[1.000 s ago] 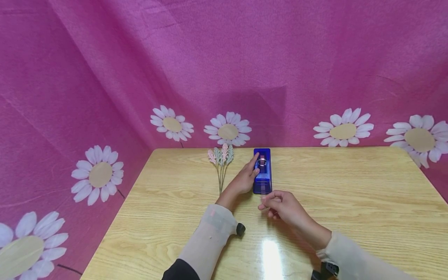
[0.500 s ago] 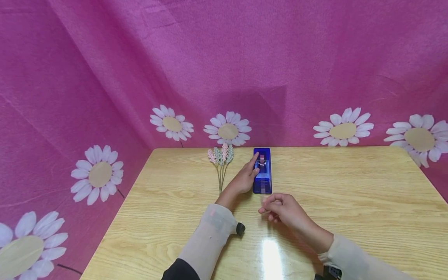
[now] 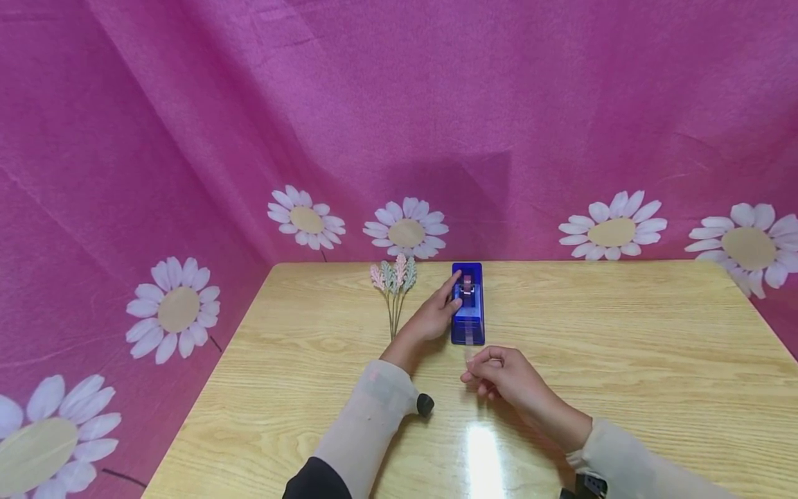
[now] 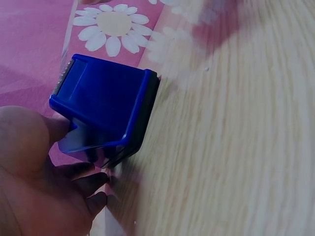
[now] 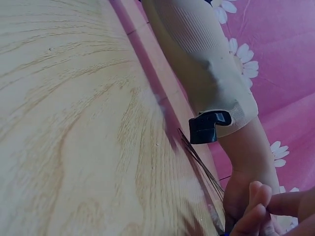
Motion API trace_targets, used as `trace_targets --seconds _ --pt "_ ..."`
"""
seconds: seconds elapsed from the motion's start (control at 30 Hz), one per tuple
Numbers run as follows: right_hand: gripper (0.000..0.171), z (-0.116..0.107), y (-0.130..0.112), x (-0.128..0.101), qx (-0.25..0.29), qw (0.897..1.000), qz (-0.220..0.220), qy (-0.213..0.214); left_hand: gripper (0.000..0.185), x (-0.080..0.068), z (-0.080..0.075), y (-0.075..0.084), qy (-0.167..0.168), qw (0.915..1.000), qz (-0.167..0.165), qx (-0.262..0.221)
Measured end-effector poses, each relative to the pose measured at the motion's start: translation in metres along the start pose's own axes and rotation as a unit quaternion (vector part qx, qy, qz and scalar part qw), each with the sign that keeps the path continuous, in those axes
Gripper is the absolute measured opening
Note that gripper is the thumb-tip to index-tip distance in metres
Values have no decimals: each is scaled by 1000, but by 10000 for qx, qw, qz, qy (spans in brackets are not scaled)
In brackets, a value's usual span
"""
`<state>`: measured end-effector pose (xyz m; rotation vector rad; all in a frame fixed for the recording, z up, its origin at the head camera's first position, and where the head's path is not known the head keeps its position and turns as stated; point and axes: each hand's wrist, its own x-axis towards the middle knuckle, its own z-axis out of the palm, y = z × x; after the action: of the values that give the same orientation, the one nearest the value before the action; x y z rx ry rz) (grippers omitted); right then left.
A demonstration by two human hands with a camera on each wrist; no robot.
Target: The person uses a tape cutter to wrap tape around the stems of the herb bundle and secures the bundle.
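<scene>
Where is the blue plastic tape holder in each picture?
Head view: the blue plastic tape holder stands at the far middle of the wooden table, with the left hand resting against its side.
Left wrist view: it fills the upper left, just above the left hand.
Right wrist view: not in it.
Shared landmark: the wooden table shows in all three views.
</scene>
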<state>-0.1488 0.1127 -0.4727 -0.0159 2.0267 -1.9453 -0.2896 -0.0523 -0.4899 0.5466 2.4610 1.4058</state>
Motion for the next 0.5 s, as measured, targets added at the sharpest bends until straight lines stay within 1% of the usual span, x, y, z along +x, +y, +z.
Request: trace_targets --seconds 0.17,0.33,0.5 --pt "14 0 -1 1 17 10000 -4 -14 61 -2 -4 3 -76 9999 35 70" --pt "16 0 -1 2 16 10000 -15 -8 61 -5 -8 4 -47 9998 128 137" --pt "19 0 -2 2 -40 10000 -1 29 59 -11 -15 6 11 9997 -36 221"
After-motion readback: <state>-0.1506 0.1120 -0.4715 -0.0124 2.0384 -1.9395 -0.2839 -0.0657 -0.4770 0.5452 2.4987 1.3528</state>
